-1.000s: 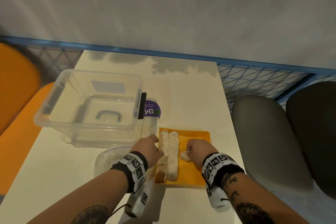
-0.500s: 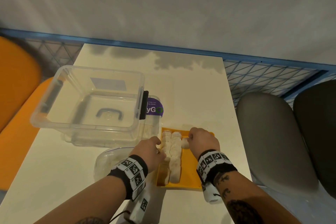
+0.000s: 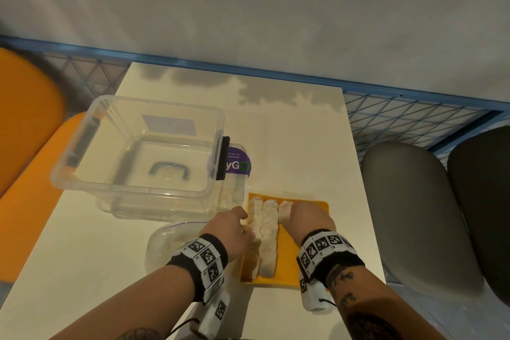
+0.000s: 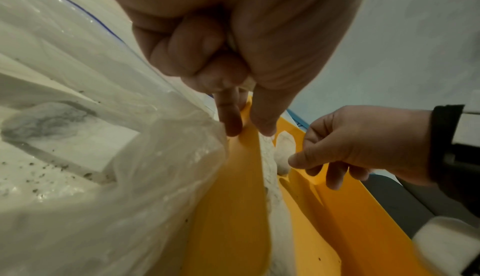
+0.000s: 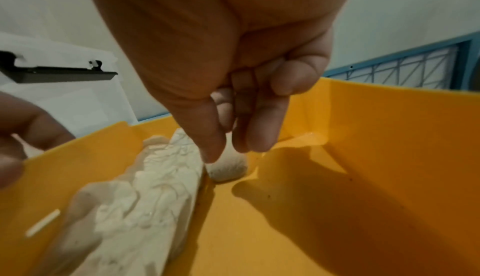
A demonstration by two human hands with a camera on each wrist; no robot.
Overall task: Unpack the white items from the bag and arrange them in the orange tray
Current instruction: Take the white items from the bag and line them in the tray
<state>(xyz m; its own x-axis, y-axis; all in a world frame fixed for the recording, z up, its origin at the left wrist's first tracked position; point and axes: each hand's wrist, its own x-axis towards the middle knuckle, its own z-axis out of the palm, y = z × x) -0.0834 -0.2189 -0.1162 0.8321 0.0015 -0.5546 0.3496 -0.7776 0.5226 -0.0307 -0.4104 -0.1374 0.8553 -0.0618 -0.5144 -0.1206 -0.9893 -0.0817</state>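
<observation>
The orange tray (image 3: 303, 246) lies on the table's near right part. Two rows of white items (image 3: 262, 232) fill its left side. At the tray's far end, beside those rows, my right hand (image 3: 306, 218) pinches one more white item (image 3: 284, 208) between thumb and fingers. In the right wrist view this item (image 5: 228, 169) rests on the tray floor (image 5: 363, 157) under the hand (image 5: 228, 148). My left hand (image 3: 234, 229) pinches the tray's left wall, as the left wrist view shows (image 4: 248, 130). The clear plastic bag (image 3: 168, 240) lies left of the tray.
A big clear plastic box (image 3: 138, 146) stands on the table's left half, with a purple-labelled container (image 3: 237, 165) beside it. Grey chairs (image 3: 408, 201) stand to the right, an orange chair (image 3: 27, 174) to the left. A blue wire rail (image 3: 414, 119) runs behind the white table (image 3: 289, 132).
My right hand has carried the white item from the tray's near middle to its far end and lowered it beside the rows. The left hand stays at the tray's left wall.
</observation>
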